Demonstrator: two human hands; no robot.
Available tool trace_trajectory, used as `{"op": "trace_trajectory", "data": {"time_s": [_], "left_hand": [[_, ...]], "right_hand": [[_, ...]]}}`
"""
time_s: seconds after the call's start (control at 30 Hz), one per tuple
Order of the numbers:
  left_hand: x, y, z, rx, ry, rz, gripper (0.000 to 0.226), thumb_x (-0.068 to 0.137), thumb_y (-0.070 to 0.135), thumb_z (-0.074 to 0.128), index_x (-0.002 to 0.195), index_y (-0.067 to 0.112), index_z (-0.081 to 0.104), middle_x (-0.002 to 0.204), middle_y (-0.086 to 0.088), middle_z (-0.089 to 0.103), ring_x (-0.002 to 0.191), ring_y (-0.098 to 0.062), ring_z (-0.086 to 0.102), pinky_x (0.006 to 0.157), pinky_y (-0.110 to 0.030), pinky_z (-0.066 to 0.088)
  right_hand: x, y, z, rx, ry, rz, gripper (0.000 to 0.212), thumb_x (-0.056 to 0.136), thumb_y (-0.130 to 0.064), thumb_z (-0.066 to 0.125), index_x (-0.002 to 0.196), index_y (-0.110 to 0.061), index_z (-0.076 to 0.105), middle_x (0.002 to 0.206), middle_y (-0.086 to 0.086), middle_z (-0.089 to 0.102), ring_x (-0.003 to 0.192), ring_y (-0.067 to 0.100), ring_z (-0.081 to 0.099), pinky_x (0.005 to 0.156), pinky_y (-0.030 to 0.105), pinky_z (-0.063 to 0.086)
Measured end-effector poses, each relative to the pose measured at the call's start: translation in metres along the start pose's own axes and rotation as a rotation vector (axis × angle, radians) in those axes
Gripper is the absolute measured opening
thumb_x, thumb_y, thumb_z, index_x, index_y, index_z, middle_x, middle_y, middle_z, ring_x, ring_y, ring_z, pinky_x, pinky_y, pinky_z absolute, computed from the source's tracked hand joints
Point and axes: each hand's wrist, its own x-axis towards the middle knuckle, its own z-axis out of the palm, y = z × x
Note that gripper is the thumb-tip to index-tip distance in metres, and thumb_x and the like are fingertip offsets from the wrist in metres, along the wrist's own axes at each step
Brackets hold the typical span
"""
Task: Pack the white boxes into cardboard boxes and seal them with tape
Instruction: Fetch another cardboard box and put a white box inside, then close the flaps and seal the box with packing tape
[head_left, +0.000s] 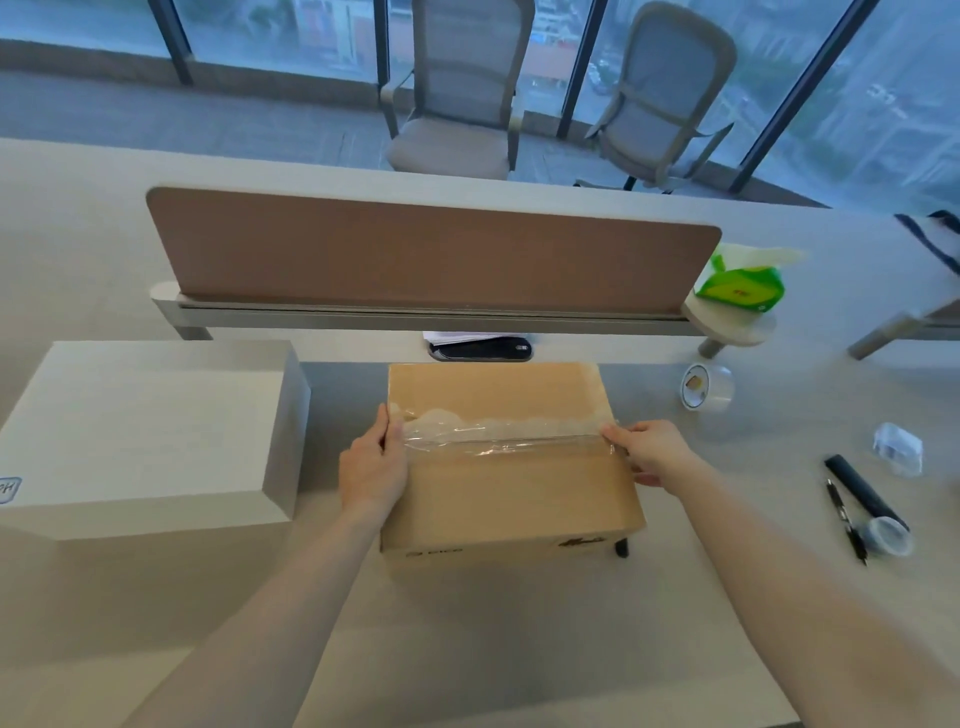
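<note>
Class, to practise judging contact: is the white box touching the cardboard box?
Apart. The head view shows a strip of bare table between the white box and the cardboard box.

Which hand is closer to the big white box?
The left hand. It holds the left edge of the cardboard box, beside the white box; the right hand pinches the tape at the opposite edge.

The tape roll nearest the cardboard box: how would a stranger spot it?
Start at the brown divider panel across the desk. Below its right end, right of the cardboard box, sits a clear tape roll. Unlike the nearer roll beside the pen, it stands alone, touching nothing.
</note>
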Motion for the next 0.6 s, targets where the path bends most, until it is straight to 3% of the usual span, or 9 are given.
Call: {"op": "trace_trajectory", "data": {"time_s": [0.1,0.23,0.37,0.5,0.6], "left_hand": [[0.001,0.001,0.0,0.044,0.003,0.056,0.05,0.106,0.045,0.033,0.152,0.026,0.04,0.141,-0.007,0.06,0.128,-0.033,0.052,0.105,-0.043,0.042],[0.008,0.008,0.002,0.265,0.034,0.154,0.051,0.107,0.039,0.027,0.152,0.017,0.038,0.141,-0.01,0.057,0.126,-0.036,0.051,0.1,-0.049,0.045],[0.012,0.025,0.02,0.481,0.178,0.448,0.046,0.093,0.019,0.053,0.137,0.007,0.052,0.143,-0.017,0.05,0.131,-0.039,0.044,0.108,-0.048,0.038],[-0.002,0.076,0.073,0.26,0.211,0.609,0.041,0.087,0.027,0.047,0.113,0.004,0.069,0.121,-0.014,0.063,0.116,-0.035,0.052,0.105,-0.043,0.042],[-0.018,0.122,0.125,0.042,0.102,0.532,0.042,0.094,0.036,0.04,0.104,0.01,0.071,0.114,-0.006,0.066,0.114,-0.029,0.051,0.105,-0.038,0.038]], "right_hand": [[-0.002,-0.002,0.004,0.067,0.05,0.038,0.04,0.084,-0.042,0.075,0.102,-0.008,0.065,0.093,0.007,0.066,0.09,0.026,0.064,0.074,0.037,0.053],[-0.006,0.0,0.014,0.145,0.093,0.061,0.043,0.083,-0.044,0.075,0.092,-0.003,0.065,0.084,0.009,0.065,0.076,0.025,0.062,0.061,0.033,0.052],[-0.002,0.01,0.013,0.205,0.038,0.094,0.046,0.08,-0.051,0.075,0.102,-0.011,0.067,0.097,0.008,0.069,0.088,0.025,0.065,0.068,0.036,0.055],[0.01,0.018,0.003,0.199,-0.16,0.162,0.055,0.073,-0.058,0.078,0.098,-0.01,0.069,0.084,0.002,0.069,0.077,0.022,0.064,0.083,0.039,0.056],[0.023,0.025,-0.006,0.159,-0.289,0.198,0.062,0.065,-0.068,0.077,0.094,-0.013,0.071,0.076,-0.001,0.067,0.069,0.02,0.056,0.087,0.039,0.055]]}}
